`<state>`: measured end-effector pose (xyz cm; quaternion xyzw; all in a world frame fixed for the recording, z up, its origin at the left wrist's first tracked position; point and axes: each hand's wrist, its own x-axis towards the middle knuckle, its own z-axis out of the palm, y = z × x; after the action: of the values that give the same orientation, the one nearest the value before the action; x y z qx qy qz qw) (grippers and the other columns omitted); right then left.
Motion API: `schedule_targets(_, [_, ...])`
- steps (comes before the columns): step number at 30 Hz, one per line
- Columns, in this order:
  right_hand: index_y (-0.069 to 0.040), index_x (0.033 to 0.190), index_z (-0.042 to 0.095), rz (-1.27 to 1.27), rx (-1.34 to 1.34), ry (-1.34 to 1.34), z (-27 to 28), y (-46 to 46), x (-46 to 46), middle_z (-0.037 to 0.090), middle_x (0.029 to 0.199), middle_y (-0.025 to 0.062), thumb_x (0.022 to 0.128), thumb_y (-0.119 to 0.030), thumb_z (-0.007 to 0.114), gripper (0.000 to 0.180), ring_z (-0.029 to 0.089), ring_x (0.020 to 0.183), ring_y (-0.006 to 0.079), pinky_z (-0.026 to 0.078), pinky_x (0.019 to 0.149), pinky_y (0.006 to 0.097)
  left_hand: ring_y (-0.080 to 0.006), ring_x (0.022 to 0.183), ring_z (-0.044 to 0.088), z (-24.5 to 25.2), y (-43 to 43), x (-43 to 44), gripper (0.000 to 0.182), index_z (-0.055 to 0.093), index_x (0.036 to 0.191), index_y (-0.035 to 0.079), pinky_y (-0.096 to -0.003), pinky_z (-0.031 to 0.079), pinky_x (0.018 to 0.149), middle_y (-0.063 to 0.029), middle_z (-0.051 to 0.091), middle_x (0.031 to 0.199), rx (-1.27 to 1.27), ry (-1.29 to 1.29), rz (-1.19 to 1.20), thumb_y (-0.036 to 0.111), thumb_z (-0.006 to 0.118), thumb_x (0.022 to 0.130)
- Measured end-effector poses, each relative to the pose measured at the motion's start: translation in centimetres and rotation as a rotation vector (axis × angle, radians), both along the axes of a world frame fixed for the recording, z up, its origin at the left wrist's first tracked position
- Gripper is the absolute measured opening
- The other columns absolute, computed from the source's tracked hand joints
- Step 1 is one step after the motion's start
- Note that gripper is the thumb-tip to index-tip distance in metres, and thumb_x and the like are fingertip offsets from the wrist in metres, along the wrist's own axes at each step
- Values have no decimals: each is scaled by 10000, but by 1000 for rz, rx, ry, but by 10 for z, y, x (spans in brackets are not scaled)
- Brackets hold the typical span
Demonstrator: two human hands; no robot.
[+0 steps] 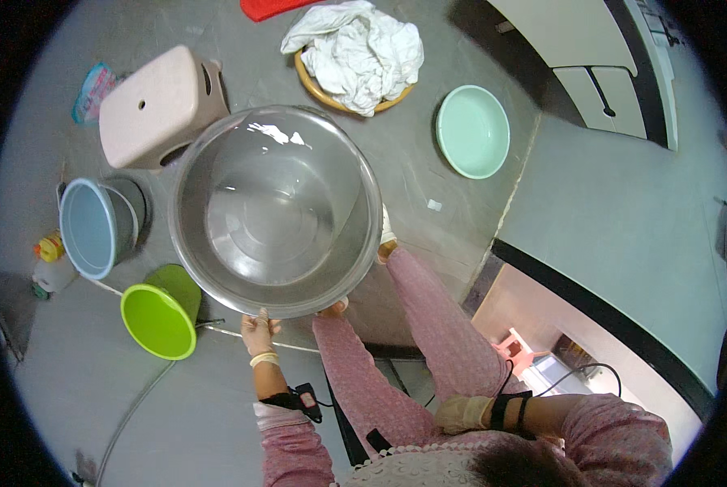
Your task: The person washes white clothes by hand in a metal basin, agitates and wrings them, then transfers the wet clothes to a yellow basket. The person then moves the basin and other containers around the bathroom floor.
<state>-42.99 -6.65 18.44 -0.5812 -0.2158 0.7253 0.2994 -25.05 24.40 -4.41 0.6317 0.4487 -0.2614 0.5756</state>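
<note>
A large stainless steel basin [278, 243] stands before me, tilted slightly in view, with bright reflections inside. Whether it holds clear water I cannot tell. My left hand [260, 333], in a thin translucent glove, grips the basin's near rim with the thumb on top. Close to my lap is my right hand [461, 414], also gloved; its fingers are not clearly visible, and no held thing shows. Beyond the basin, white cloth [363, 58] lies heaped in a yellow-brown basin [312, 85].
A pale plastic stool [150, 112] touches or nearly touches the basin's far left. Left are a blue bucket [89, 228], a green bucket [159, 319] and a yellow-capped bottle [52, 268]. A mint-green basin [473, 131] sits right. A hose [133, 408] crosses the floor.
</note>
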Motion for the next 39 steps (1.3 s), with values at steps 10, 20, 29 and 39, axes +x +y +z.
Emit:
schedule_targets(10, [-43,792,665,-72,15,-91,-3,-18,-21,654,795,151,734,-226,548,225,622,752,342,477,660,431,-139,537,599,16,-45,6,263,497,1101,66,-222,467,386,-60,591,782,-9,24,-5,76,584,853])
schedule_targets(20, [-27,843,655,-288,14,-71,-3,-34,-28,647,830,167,749,-230,534,254,610,791,358,464,688,450,-194,592,631,14,-49,-30,242,487,1092,105,-269,522,434,-80,609,786,-100,95,116,67,565,866])
schedule_targets(29, [-34,807,683,-134,48,-53,-7,-30,-24,654,839,165,721,-178,566,205,628,776,318,501,676,429,-205,548,621,9,-36,-47,159,485,950,79,-297,542,457,-78,589,680,-92,142,96,96,606,848])
schedule_targets(39, [-13,806,655,-137,53,-166,9,-41,3,642,809,201,730,-207,545,236,617,764,377,475,683,450,-186,539,594,68,-72,13,176,416,794,57,-301,547,509,-75,549,657,-164,-39,11,55,586,841])
